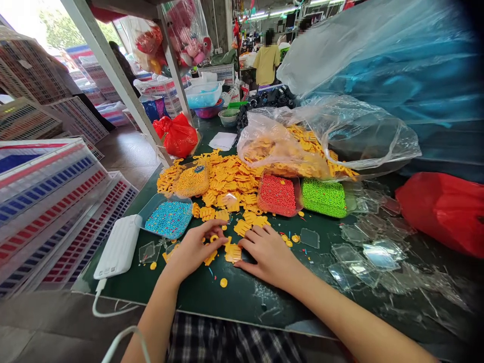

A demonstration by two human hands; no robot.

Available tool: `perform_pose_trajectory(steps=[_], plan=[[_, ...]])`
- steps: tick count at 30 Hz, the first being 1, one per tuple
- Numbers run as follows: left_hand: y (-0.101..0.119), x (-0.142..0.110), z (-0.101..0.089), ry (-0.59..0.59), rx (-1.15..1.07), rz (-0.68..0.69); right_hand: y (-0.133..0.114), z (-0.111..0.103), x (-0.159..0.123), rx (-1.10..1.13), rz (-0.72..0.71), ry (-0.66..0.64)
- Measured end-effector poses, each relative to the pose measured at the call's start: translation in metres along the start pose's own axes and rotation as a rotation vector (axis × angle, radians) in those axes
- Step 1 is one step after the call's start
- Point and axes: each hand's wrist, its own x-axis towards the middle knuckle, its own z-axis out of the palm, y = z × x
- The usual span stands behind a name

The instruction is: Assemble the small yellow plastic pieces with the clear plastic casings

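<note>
My left hand [194, 248] rests on the dark green table [234, 297], fingers curled over small yellow plastic pieces. My right hand [266, 250] lies just right of it, fingertips pinching a yellow plastic piece [233, 253] against the tabletop. A heap of yellow pieces [223, 181] spreads behind both hands. Clear trays hold blue beads [169, 218], yellow beads [192, 181], red beads [278, 192] and green beads [324, 197]. Small clear plastic covers [363, 252] lie scattered to the right.
A white power bank [119, 245] with a cable sits at the table's left edge. A clear bag of yellow pieces [280, 146], red bags [446, 209] [177, 133] and stacked crates [49, 201] surround the table. A person in a yellow shirt [266, 63] stands far behind.
</note>
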Motion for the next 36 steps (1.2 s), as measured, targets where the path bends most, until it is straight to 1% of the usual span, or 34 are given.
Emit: perform_pose_trajectory(steps=[3, 6, 13, 15, 17, 20, 22, 24, 26, 28, 31, 33, 34, 36], plan=[[0.003, 0.001, 0.008, -0.092, 0.048, -0.018, -0.001, 0.001, 0.0, 0.0, 0.021, -0.004], [0.002, 0.003, 0.012, -0.138, 0.14, -0.007, -0.001, 0.002, 0.001, 0.0, 0.03, -0.002], [-0.001, 0.005, 0.019, -0.184, 0.393, 0.222, 0.002, -0.001, -0.001, 0.027, 0.019, -0.021], [-0.001, 0.005, 0.022, -0.171, 0.472, 0.255, 0.004, -0.003, -0.003, 0.04, 0.015, -0.036], [-0.002, 0.006, 0.022, -0.124, 0.517, 0.28, 0.005, -0.004, -0.004, 0.043, 0.011, -0.047], [-0.001, 0.004, 0.014, 0.003, 0.498, 0.289, 0.005, -0.004, -0.003, 0.041, 0.004, -0.052], [0.0, 0.002, 0.006, 0.055, 0.464, 0.272, 0.006, -0.003, -0.003, 0.055, 0.0, -0.053], [0.0, 0.001, 0.001, 0.026, 0.433, 0.259, 0.006, -0.003, -0.003, 0.076, -0.002, -0.049], [-0.001, 0.001, 0.001, -0.045, 0.426, 0.252, 0.006, -0.002, -0.003, 0.083, -0.006, -0.043], [-0.002, 0.002, 0.007, -0.095, 0.457, 0.244, 0.005, -0.001, -0.004, 0.08, -0.012, -0.033], [-0.002, 0.003, 0.019, -0.118, 0.519, 0.27, 0.004, 0.001, -0.004, 0.084, -0.024, -0.022], [0.001, 0.002, 0.022, -0.094, 0.515, 0.331, 0.003, 0.003, -0.004, 0.094, -0.035, -0.023], [0.003, 0.0, 0.019, -0.058, 0.501, 0.364, 0.003, 0.003, -0.004, 0.1, -0.04, -0.023], [0.009, -0.003, 0.006, 0.063, 0.463, 0.396, 0.004, 0.004, -0.004, 0.112, -0.045, -0.017]])
